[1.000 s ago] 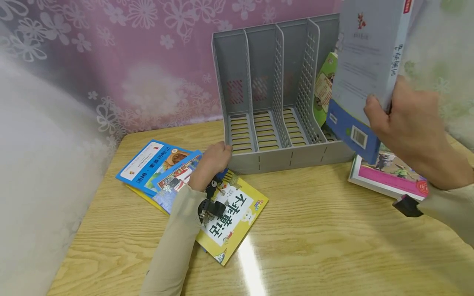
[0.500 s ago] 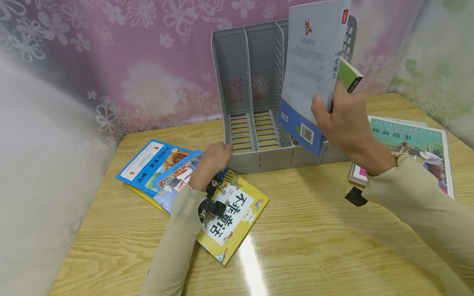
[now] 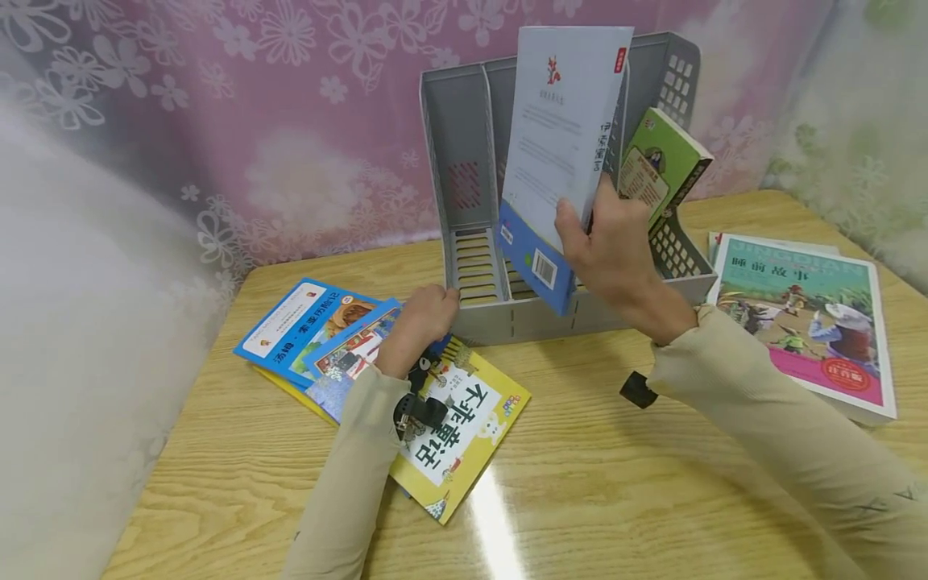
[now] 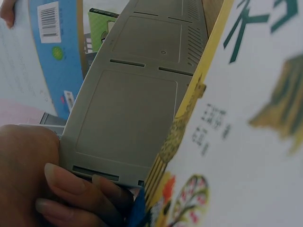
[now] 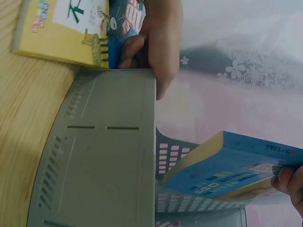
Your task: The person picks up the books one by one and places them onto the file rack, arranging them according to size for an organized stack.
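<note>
From my station: right hand (image 3: pixel 612 254), fingers grasping smooth white-and-blue paperback (image 3: pixel 558 129), tilted above grid-walled gray plastic rack (image 3: pixel 542 321). Left hand (image 3: pixel 420 326), fingers gripping rack's front corner, near glossy yellow book (image 3: pixel 474 427). Only right wrist view shows me paperback's blue cover.

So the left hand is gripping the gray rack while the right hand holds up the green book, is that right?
Not quite: the head view shows the right hand holding up the white-and-blue book; the green book leans in the gray rack. The left hand does grip the rack.
</note>
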{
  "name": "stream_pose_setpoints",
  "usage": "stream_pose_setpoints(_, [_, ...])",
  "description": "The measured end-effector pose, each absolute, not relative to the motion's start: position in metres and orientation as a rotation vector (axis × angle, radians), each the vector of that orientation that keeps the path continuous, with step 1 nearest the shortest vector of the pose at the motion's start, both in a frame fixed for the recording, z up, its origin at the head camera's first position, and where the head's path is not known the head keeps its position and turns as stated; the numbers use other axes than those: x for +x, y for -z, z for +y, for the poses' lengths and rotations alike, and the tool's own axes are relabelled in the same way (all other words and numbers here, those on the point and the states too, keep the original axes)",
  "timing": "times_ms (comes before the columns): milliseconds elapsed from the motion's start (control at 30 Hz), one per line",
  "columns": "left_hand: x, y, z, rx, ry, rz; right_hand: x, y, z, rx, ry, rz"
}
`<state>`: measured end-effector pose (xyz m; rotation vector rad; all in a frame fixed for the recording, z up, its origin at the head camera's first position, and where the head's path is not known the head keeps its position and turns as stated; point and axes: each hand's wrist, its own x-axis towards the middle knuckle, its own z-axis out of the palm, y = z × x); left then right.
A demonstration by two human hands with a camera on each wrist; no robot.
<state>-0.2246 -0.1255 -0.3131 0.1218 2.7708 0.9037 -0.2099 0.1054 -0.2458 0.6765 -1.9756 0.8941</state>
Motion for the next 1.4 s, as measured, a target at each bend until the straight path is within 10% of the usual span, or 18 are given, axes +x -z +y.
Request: stream_pose_setpoints(1400, [-0.225, 0.315, -0.126, 0.156, -0.900, 2.805, -0.281, 0.290, 0.018, 0.309, -0.967, -2.390])
